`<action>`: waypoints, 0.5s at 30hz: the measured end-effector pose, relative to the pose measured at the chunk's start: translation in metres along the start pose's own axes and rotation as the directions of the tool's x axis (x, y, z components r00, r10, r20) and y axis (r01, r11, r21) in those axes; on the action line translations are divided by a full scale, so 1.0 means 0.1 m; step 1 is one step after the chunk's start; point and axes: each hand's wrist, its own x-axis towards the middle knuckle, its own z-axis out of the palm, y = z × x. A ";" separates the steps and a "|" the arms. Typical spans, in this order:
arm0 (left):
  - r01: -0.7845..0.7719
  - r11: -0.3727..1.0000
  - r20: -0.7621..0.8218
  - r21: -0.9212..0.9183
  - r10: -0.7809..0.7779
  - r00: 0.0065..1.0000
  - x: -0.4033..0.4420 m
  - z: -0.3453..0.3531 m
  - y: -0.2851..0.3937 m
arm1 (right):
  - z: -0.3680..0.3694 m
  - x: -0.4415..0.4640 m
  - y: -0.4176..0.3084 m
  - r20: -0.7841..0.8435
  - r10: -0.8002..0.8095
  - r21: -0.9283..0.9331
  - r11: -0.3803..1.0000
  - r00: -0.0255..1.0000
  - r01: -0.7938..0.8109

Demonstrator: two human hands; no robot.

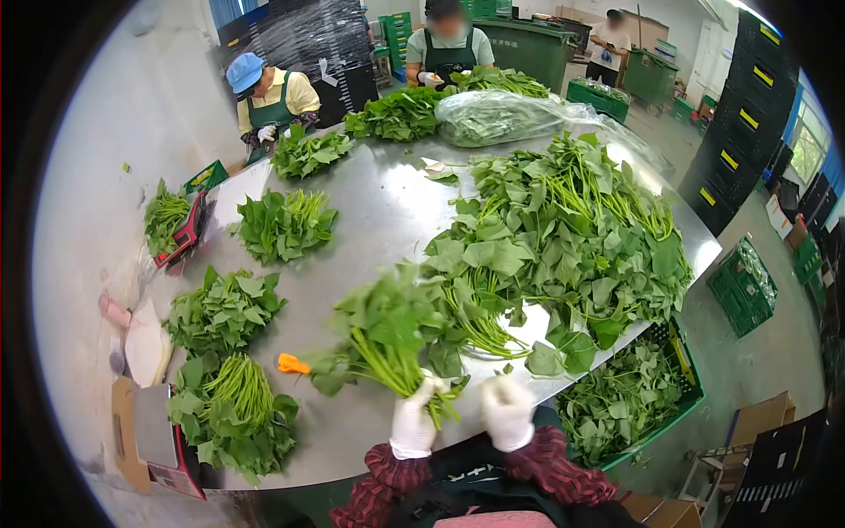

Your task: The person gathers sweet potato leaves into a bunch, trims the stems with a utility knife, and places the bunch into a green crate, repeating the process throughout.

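My left hand (414,421), in a white glove, is closed around the stems of a bunch of leafy greens (387,330). The leaves point up and away from me, slightly blurred, and cut stem ends stick out below the fingers. My right hand (507,412), also gloved in white, is just to the right of the stems, apart from them. Its fingers look curled together; what they hold, if anything, I cannot make out. Ahead and to the right lies a large heap of leafy greens (563,238). An orange object (293,363) rests left of the held bunch.
Sorted bunches (224,312) line the left side of the metal table (378,220). A red scale (187,231) bears greens. A clear plastic bag (502,119) lies at the far side. A green crate (678,387) of greens stands lower right. Two people work across the table.
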 end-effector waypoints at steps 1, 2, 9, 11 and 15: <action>-0.003 1.000 -0.005 -0.002 0.003 1.000 0.02 -0.04 0.05 | -0.06 -0.01 0.04 -0.168 -0.004 -0.065 0.998 0.986 -0.007; -0.054 0.996 0.015 -0.074 0.055 0.998 0.06 -0.10 0.14 | -0.52 0.24 0.09 -0.152 -0.099 -0.426 0.904 0.983 0.025; -0.165 0.967 -0.025 -0.194 0.164 0.986 0.05 -0.16 0.49 | -1.66 0.58 0.66 -0.720 0.466 0.343 0.883 0.515 -0.320; -0.194 0.972 0.010 -0.129 0.197 0.980 0.04 -0.12 0.49 | -1.53 0.49 0.79 -0.623 0.241 -0.059 0.934 0.744 -0.353; -0.151 0.978 0.259 -0.143 0.185 0.948 0.05 -0.06 0.45 | -0.77 0.33 0.85 0.179 0.221 -0.469 0.876 0.959 -0.114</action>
